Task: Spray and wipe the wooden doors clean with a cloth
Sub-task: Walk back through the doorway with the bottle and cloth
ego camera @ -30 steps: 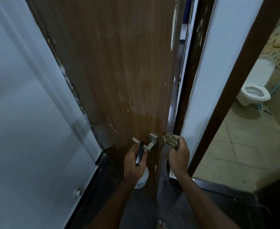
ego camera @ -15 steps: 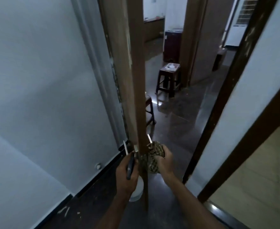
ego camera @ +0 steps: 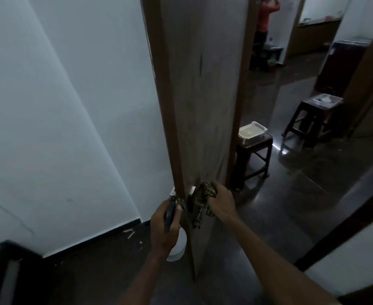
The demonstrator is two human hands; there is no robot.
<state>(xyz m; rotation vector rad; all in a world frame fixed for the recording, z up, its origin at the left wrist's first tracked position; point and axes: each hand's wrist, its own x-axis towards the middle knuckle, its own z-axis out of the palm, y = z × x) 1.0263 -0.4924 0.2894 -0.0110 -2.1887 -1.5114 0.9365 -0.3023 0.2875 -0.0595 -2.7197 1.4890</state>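
**A:** Where's the wooden door (ego camera: 203, 106) standing?

**B:** Ajar, its free edge turned toward the camera, running from the top of the view down to the dark floor (ego camera: 302, 194). A white wall (ego camera: 71, 106) is on the left; two stools and a far room show on the right.

**A:** And the hands?

**B:** One on each side of the edge. The left hand (ego camera: 164, 230) has its fingers wrapped round the spray bottle (ego camera: 176, 245) — the dark trigger head sticks up out of the fist, the pale body hangs below it. The right hand (ego camera: 221, 202) has its fingers curled tight round a bunched checked cloth (ego camera: 207, 192), pressed in around the metal handle (ego camera: 193, 200) on the door's right face.

**A:** How will it all handle?

**B:** I'd judge the door stiff but free on its hinges, so pushing with the cloth could swing it away. The handle looks the sensible place to steady it. The cloth is soft and will pack into the corners round the lever, though a loose tail could snag on the keys hanging below. The bottle looks light; held by the neck, it should be easy to carry.

**A:** Anything unclear?

**B:** Whether the right fingers also grip the lever under the cloth — I cannot tell.
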